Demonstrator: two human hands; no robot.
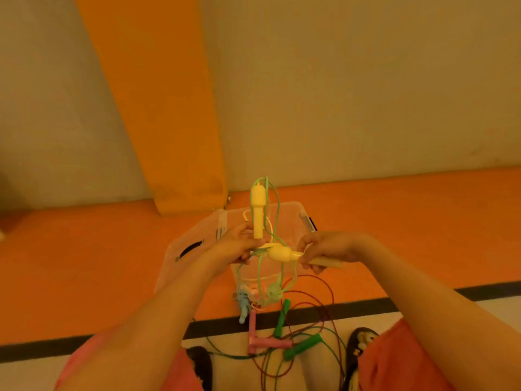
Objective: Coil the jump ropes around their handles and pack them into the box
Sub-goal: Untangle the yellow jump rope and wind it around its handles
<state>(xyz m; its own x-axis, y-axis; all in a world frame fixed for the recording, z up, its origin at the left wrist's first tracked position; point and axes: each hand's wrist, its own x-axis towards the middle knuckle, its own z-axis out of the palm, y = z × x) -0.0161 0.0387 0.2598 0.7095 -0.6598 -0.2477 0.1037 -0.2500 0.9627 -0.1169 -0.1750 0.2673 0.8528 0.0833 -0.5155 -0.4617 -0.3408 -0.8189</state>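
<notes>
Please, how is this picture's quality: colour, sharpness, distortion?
Head view: an orange-yellow cast; soft focus, so the clear plastic box blurs into the orange floor; wide-angle distortion slants the orange wall band; left hand and right hand, each gripping a pale yellow plastic handle, remain readable.

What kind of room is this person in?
Probably a gym or play hall: an orange floor with a black line, and jump ropes lying beside a clear box.

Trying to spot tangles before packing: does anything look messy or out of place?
Yes: the pink-handled jump rope and the green-handled jump rope lie uncoiled on the floor, sprawled and crossed in a loose tangle, outside the clear plastic box.
</notes>
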